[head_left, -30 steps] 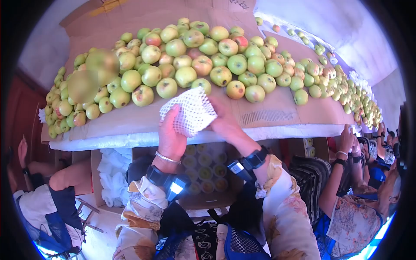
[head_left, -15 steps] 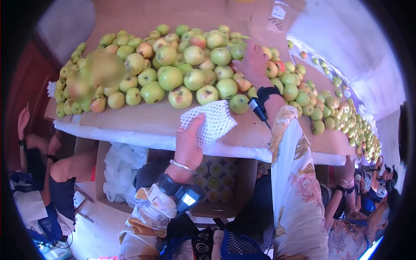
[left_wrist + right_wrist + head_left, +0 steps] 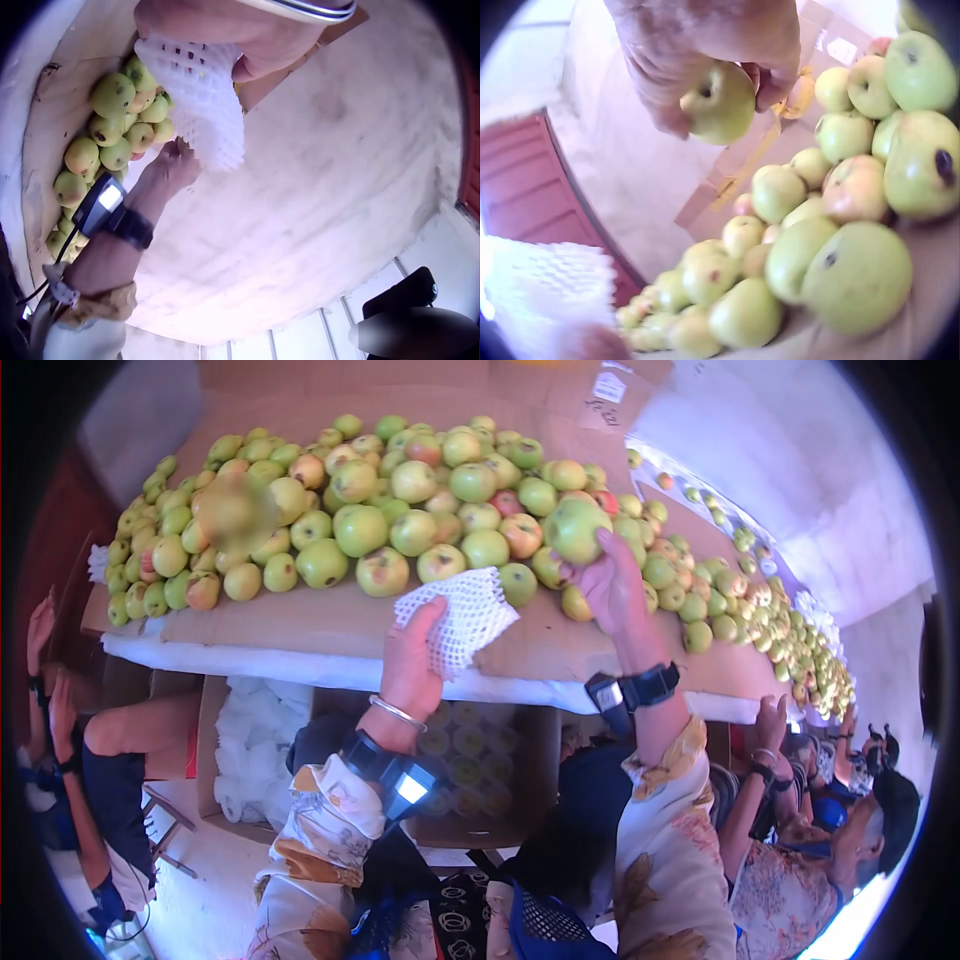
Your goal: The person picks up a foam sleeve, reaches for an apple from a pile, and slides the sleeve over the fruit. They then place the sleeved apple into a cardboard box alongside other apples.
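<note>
My left hand [image 3: 412, 665] pinches a white foam net sleeve [image 3: 462, 618] between thumb and fingers, in front of the apple pile. The mesh also shows in the left wrist view, where the sleeve [image 3: 202, 105] hangs from the fingers. To its right, my right hand [image 3: 615, 585] grips a green apple [image 3: 577, 530] at the pile's near edge. In the right wrist view fingers and thumb curl round that apple [image 3: 724, 109], its stem hollow showing. The pile of green and reddish apples [image 3: 360, 530] spreads over cardboard behind both hands; some have dark blemishes.
Cardboard [image 3: 260, 635] covers the table, with white padding [image 3: 220, 660] along its front edge. Under it stand a box of white foam sleeves [image 3: 255, 750] and a carton [image 3: 535, 780] with apples in rows. Other people sit at left and right [image 3: 800, 870].
The right hand first leaves the sleeve and reaches into the pile, then comes back toward me with a green apple. The left hand keeps holding the foam net sleeve.
</note>
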Demonstrator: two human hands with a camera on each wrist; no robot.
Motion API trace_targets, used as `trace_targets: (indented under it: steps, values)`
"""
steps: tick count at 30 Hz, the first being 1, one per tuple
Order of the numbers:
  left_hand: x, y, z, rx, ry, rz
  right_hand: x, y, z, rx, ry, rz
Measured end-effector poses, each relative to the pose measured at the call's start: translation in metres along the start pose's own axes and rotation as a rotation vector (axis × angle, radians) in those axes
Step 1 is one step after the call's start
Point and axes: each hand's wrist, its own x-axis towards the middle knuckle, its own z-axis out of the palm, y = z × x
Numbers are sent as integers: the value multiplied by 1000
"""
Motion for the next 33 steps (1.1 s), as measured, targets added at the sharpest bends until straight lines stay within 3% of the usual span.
trace_targets:
  steps: [3, 4, 8, 14, 21, 24, 28, 33]
  values:
    - [1, -8, 0, 36, -86, -63, -49, -1, -12, 260, -70, 160]
    - [-1, -10, 1, 32, -120, -93, -62, -3, -9, 306, -14, 193]
    - [-8, -22, 18, -9, -136, -141, -107, -23, -21, 520, -56, 195]
    - [-5, -32, 22, 5, -249, -210, -146, -60, -22, 533, 0, 245]
    - [-12, -23, 17, -58, -322, -233, -161, -32, 18, 667, -40, 302]
    - [-12, -13, 14, -80, -354, -206, -152, -15, 29, 539, 1, 230]
    - [-6, -14, 1, 40, -263, -126, -134, -4, 36, 319, 137, 15]
    - [-8, -19, 7, 90, -202, -102, -125, 15, 16, -3, 177, -207]
